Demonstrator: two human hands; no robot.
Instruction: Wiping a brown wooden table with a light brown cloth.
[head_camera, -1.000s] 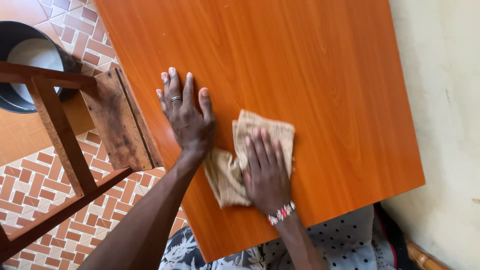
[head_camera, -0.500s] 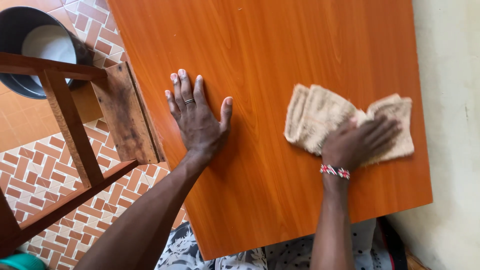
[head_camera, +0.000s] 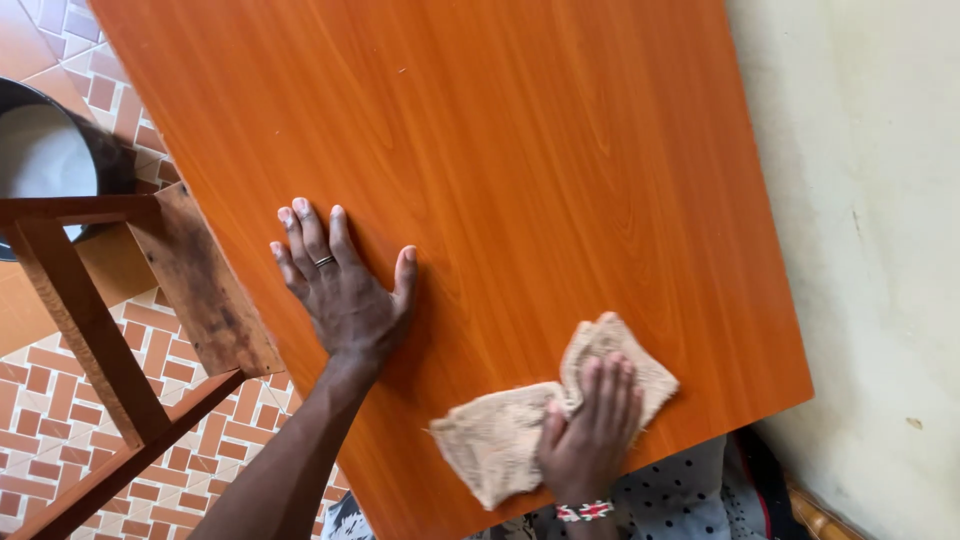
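Note:
An orange wood-grain tabletop (head_camera: 520, 150) fills most of the view. My left hand (head_camera: 342, 285), with a ring on one finger, lies flat and spread on the table near its left edge. My right hand (head_camera: 592, 430), with a beaded bracelet at the wrist, presses down on a crumpled tan cloth (head_camera: 500, 440) near the table's front edge. The cloth spreads out to both sides of that hand.
A wooden chair (head_camera: 130, 310) stands against the table's left edge on a patterned tile floor (head_camera: 40, 420). A dark basin (head_camera: 45, 160) holding something white sits at the far left. A pale wall (head_camera: 870, 250) runs along the table's right side.
My right hand has swept the cloth from the table's right side back toward the front edge. My left hand stays flat in place. The camera view has shifted.

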